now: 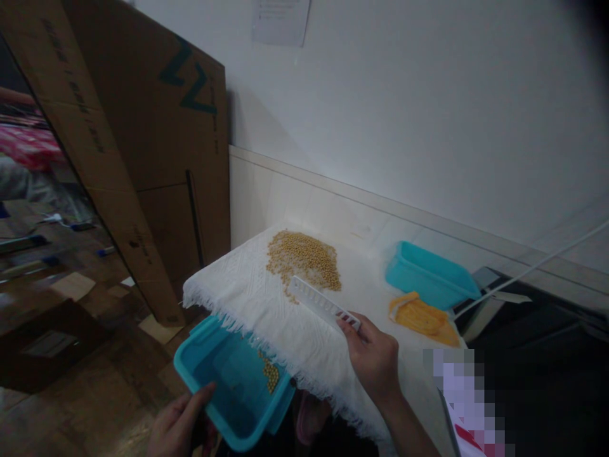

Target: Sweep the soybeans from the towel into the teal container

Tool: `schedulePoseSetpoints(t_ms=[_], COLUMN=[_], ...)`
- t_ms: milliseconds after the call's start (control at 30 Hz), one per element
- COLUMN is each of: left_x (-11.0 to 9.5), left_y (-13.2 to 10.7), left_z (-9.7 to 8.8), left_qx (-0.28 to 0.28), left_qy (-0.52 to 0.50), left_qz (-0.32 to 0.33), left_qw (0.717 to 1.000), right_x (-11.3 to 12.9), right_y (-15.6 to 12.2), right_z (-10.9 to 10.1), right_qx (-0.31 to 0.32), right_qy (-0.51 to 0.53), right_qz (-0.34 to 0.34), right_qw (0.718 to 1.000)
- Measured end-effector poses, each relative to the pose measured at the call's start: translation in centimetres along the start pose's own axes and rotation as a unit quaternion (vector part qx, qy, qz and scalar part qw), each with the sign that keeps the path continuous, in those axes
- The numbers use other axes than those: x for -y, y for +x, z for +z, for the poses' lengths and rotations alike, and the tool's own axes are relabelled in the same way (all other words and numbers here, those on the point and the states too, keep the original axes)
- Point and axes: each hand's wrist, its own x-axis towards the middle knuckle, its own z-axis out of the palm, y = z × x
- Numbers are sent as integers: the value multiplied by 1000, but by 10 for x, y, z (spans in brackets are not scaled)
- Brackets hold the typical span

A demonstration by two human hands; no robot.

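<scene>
The curled right hand (pixel 375 357) holds a strip (pixel 318 301), long axis pointing ten o'clock toward beans (pixel 307 254); the curled left hand (pixel 178 420) clasps a tub (pixel 226 374).

There's golden-tan for the beans (pixel 304 251) mid-frame, plain white for the slotted strip (pixel 314 306), white-on-white weave for the cloth (pixel 226 273), turquoise for the lower bin (pixel 228 374) and the right-hand bin (pixel 428 273), yellow-orange for the bunched fabric (pixel 423 317), and teal zigzags on the brown carton (pixel 137 127) upper left.

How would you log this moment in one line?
left hand: grips lower blue bin | right hand: holds white slotted strip | beans: piled on cloth, some in bin
</scene>
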Motion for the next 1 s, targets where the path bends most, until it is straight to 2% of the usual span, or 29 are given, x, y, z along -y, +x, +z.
schedulePoseSetpoints(t_ms=[233,533,1000], left_x=[-6,3,2], left_y=[-4,2,1], left_z=[1,-5,-3], left_qx=[-5,24,17], left_qy=[10,2,-6], left_qz=[4,1,1], left_qw=[1000,1000,1000], right_x=[-1,1,3], right_y=[-5,-11,-12], right_z=[-6,-11,-10], right_qx=[-3,1,28], right_qy=[-13,-14,20], right_qz=[6,16,20], right_qw=[1000,1000,999])
